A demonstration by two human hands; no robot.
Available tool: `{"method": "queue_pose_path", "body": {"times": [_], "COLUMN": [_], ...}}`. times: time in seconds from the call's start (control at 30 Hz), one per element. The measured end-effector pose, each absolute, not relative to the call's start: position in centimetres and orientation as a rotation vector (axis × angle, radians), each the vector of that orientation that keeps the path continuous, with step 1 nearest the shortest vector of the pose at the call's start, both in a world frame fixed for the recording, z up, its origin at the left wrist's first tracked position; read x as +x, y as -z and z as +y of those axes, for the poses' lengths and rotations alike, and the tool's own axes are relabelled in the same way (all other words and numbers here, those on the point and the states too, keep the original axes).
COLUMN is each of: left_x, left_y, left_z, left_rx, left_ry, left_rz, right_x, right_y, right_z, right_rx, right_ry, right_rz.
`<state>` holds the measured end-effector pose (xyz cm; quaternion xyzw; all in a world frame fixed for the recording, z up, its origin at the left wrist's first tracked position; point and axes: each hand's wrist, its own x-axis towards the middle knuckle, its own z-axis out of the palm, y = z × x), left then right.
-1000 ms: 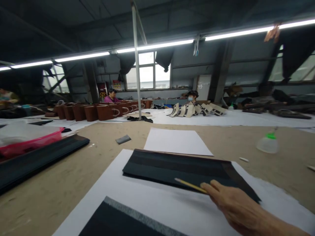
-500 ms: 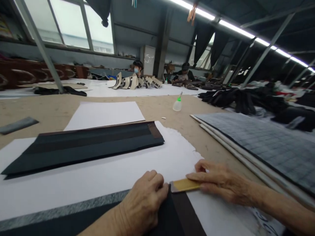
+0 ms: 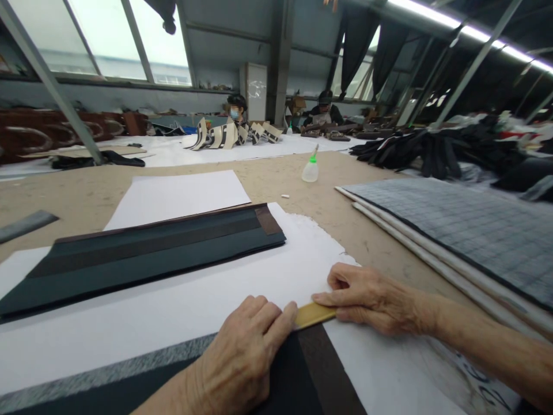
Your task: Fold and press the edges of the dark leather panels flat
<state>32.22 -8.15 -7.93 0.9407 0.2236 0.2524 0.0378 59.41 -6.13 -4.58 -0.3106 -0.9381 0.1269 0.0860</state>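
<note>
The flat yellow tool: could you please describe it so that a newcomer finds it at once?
On the tan table, find the large white sheet, then the dark panel under the left hand. At that panel's far right corner, the right hand holds the flat yellow tool, its colour unlike the panel's or sheet's.

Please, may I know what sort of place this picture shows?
Probably a workshop, perhaps for bags: long, flat dark panels lie stacked in front, a translucent bottle with a green cap stands farther back, and brown pieces with pale curved loops sit at far left.
</note>
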Motion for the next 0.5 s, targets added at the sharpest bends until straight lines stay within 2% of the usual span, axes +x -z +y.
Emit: {"method": "queue_pose_path", "body": {"times": [0.5], "left_x": [27.8], "left_y": [6.9], "left_z": [-7.5], "left_rx": [2.549], "left_ry": [-0.729], "left_rz": [0.657], "right_x": [59.7], "right_y": [4.6], "right_z": [-5.8], "right_rx": [-0.874], "right_ry": [-0.373], "right_rz": [-2.81]}}
